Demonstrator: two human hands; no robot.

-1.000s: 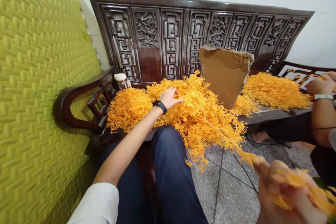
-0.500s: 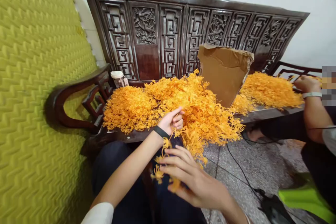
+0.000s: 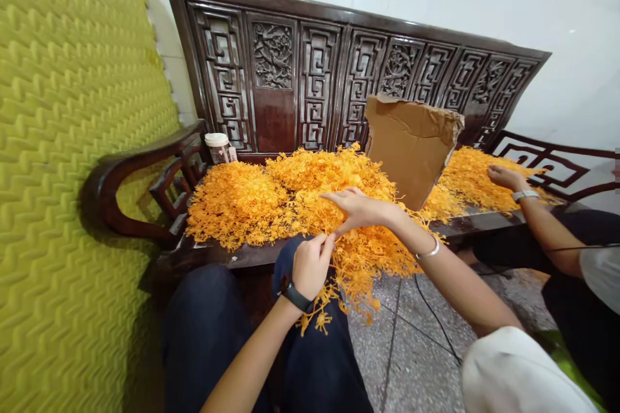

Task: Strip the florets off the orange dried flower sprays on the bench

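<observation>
Left fingers [image 3: 327,245] close on an orange strand [image 3: 321,319]; right fingers [image 3: 335,197] spread above the heap [image 3: 303,171]. The strand looks light, soft and tangle-prone, best pinched near one end.

White-lidded jar [image 3: 219,152] near armrest [image 3: 91,197]; cardboard [image 3: 409,151] before carved backrest [image 3: 274,120].

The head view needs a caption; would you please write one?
Left hand and right hand close together near orange strands heaped on a bench.
</observation>
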